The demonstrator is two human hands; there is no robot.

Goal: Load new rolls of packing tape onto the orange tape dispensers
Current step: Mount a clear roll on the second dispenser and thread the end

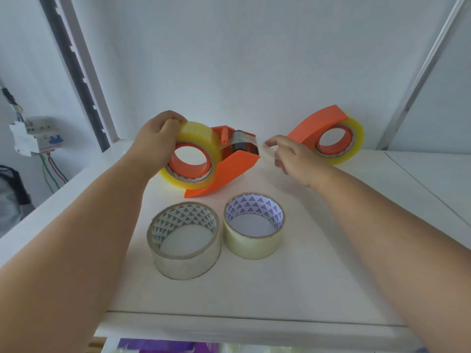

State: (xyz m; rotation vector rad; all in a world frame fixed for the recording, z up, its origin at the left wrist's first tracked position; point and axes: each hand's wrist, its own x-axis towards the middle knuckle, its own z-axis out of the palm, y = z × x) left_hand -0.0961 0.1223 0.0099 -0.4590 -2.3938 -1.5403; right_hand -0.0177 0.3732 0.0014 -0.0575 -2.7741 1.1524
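Observation:
An orange tape dispenser (229, 169) stands on the white shelf, with a yellowish tape roll (196, 138) mounted on its hub. My left hand (159, 133) grips the top of that roll. My right hand (288, 154) pinches the clear tape end (266, 149) drawn past the dispenser's cutter. A second orange dispenser (318, 123), carrying its own yellowish roll (356, 138), stands at the back right behind my right hand. Two loose rolls lie flat in front: a clear one (183, 261) on the left and a pale yellow one (254, 248) on the right.
The white shelf (318, 276) ends at a front edge near the bottom of the view and meets the wall behind the dispensers. A slotted upright post (76, 72) and an electrical breaker box (35, 136) with wires are at the left.

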